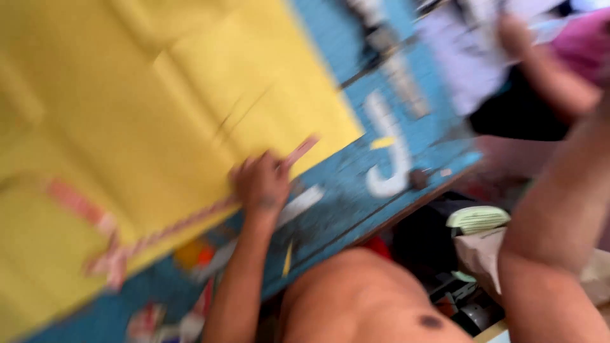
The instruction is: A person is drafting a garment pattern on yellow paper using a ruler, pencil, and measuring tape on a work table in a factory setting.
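Pressing left hand, creased yellow sheet

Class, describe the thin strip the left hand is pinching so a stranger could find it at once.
Start at the big yellow sheet on the blue table. At its lower right edge sits the left hand. The strip pokes from its fingers: narrow and pinkish, unlike the white scraps nearby.

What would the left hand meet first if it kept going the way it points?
The left hand already rests at the edge of the yellow sheet and points up across it. Going on, it would likely just slide over that sheet; blur hides finer detail.
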